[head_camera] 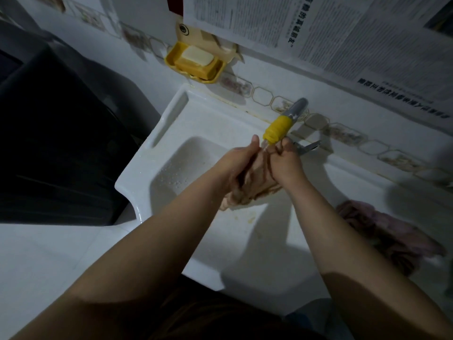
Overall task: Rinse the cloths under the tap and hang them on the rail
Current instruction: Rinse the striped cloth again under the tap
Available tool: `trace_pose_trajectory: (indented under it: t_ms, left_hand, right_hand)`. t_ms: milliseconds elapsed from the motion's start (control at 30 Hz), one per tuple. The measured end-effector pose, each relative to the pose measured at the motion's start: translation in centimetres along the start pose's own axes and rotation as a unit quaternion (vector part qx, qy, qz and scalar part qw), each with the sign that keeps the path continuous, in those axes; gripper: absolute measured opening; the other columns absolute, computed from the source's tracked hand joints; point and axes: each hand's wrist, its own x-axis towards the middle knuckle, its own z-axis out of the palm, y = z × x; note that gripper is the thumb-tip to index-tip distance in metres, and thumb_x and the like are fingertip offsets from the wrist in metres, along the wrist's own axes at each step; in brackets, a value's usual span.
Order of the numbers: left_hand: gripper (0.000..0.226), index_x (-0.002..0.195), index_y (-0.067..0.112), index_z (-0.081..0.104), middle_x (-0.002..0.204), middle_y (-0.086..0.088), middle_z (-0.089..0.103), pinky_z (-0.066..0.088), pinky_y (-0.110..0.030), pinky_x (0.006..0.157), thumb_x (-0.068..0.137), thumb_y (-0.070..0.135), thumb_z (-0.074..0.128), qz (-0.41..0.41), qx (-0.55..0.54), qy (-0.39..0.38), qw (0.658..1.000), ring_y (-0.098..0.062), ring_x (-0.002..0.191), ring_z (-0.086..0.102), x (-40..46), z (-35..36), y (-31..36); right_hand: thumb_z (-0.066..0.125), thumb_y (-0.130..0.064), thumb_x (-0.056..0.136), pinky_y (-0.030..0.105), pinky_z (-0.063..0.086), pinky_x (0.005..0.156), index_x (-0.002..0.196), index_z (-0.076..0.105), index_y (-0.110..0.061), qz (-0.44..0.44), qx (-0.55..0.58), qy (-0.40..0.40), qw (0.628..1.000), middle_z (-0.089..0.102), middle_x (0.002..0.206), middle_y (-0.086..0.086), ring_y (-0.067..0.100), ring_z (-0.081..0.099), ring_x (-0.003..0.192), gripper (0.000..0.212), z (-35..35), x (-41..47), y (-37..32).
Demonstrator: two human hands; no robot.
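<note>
Your left hand (pixel 239 165) and right hand (pixel 285 163) are pressed together over the white sink (pixel 171 123), both gripping a bunched tan cloth (pixel 247 190) between them, fingers curled into its folds. The cloth sits right under the yellow nozzle (pixel 277 128) of the grey tap (pixel 297 107), and its lower end hangs down below your wrists over the basin. A thin stream of water seems to fall from the nozzle onto the top of the cloth, though the dim light makes it hard to be sure. A second cloth, pinkish (pixel 389 234) and crumpled, lies on the sink's flat ledge to your right, well apart from your hands. On the tiled wall above the left back corner of the sink hangs a yellow soap dish (pixel 218 72) with a pale bar of soap (pixel 196 56) in it. Sheets of newspaper (pixel 331 33) cover the wall above the tap. A dark bulky object (pixel 61 131) stands to the left of the sink.
</note>
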Motion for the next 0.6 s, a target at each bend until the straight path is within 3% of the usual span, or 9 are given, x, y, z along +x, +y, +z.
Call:
trace_pose_trajectory:
  t_ms: [100, 167, 267, 367, 434, 500, 600]
  left_hand:
    - [0.035, 0.108, 0.004, 0.062, 0.095, -0.015, 0.067, 0.052, -0.034, 0.079, 0.102, 0.032, 0.044, 0.05, 0.019, -0.084, 0.995, -0.028, 0.088, 0.063, -0.4, -2.3, 0.7]
    - [0.023, 0.103, 0.009, 0.06, 0.086, -0.013, 0.061, 0.048, -0.033, 0.068, 0.102, 0.024, 0.044, 0.092, 0.098, -0.09, 0.987, -0.024, 0.076, 0.057, -0.6, -3.3, 1.0]
    - [0.026, 0.093, 0.01, 0.06, 0.075, -0.008, 0.062, 0.049, -0.033, 0.062, 0.099, 0.034, 0.05, 0.142, 0.229, -0.036, 0.962, -0.019, 0.065, 0.056, -0.4, -3.6, 1.0]
    - [0.038, 0.092, 0.004, 0.06, 0.08, -0.014, 0.063, 0.05, -0.037, 0.069, 0.093, 0.042, 0.057, 0.133, 0.281, -0.079, 0.947, -0.022, 0.071, 0.059, 0.0, -3.7, -0.1]
    - [0.021, 0.087, 0.006, 0.058, 0.077, -0.007, 0.06, 0.047, -0.03, 0.072, 0.093, 0.025, 0.062, 0.159, 0.235, -0.098, 0.954, -0.014, 0.071, 0.058, 0.4, -3.8, -1.5]
    - [0.012, 0.087, 0.005, 0.058, 0.076, -0.007, 0.059, 0.048, -0.027, 0.072, 0.096, 0.012, 0.054, 0.186, 0.107, -0.093, 0.972, -0.013, 0.069, 0.058, 0.6, -3.7, -2.6]
    - [0.029, 0.099, -0.003, 0.061, 0.083, -0.019, 0.06, 0.051, -0.034, 0.069, 0.101, 0.021, 0.046, 0.151, -0.092, -0.05, 0.983, -0.026, 0.072, 0.06, 0.7, -2.7, -2.7]
  right_hand:
    - [0.044, -0.044, 0.097, 0.026, 0.041, 0.069, 0.086, 0.06, -0.017, 0.005, 0.056, -0.151, 0.987, 0.063, 0.085, 0.0, 0.018, 0.061, 0.085, 0.033, -0.9, -0.6, 0.3]
    - [0.049, -0.048, 0.093, 0.027, 0.05, 0.069, 0.087, 0.066, -0.017, -0.012, 0.034, -0.196, 0.98, 0.069, 0.082, 0.002, 0.016, 0.066, 0.079, 0.036, -1.4, -1.0, 0.4]
    - [0.053, -0.031, 0.096, 0.03, 0.051, 0.083, 0.102, 0.066, -0.013, -0.045, 0.084, -0.141, 0.985, 0.069, 0.098, 0.01, 0.016, 0.066, 0.088, 0.023, -1.6, -0.8, 0.4]
    - [0.053, -0.021, 0.095, 0.035, 0.051, 0.082, 0.106, 0.062, -0.008, -0.013, 0.171, -0.077, 0.982, 0.068, 0.098, 0.018, 0.026, 0.065, 0.084, 0.02, -1.4, -0.7, -0.5]
    - [0.054, -0.021, 0.094, 0.037, 0.052, 0.083, 0.098, 0.063, -0.011, 0.012, 0.253, -0.054, 0.966, 0.068, 0.088, 0.009, 0.022, 0.065, 0.08, 0.013, -1.6, -0.5, -1.2]
    - [0.052, -0.025, 0.096, 0.033, 0.054, 0.077, 0.089, 0.062, -0.013, 0.038, 0.314, -0.035, 0.948, 0.067, 0.081, 0.004, 0.016, 0.065, 0.074, 0.018, -2.0, -0.3, -1.6]
    - [0.054, -0.027, 0.094, 0.034, 0.054, 0.073, 0.086, 0.063, -0.012, 0.077, 0.341, 0.008, 0.937, 0.068, 0.081, 0.005, 0.017, 0.065, 0.073, 0.02, -1.9, 0.1, -1.4]
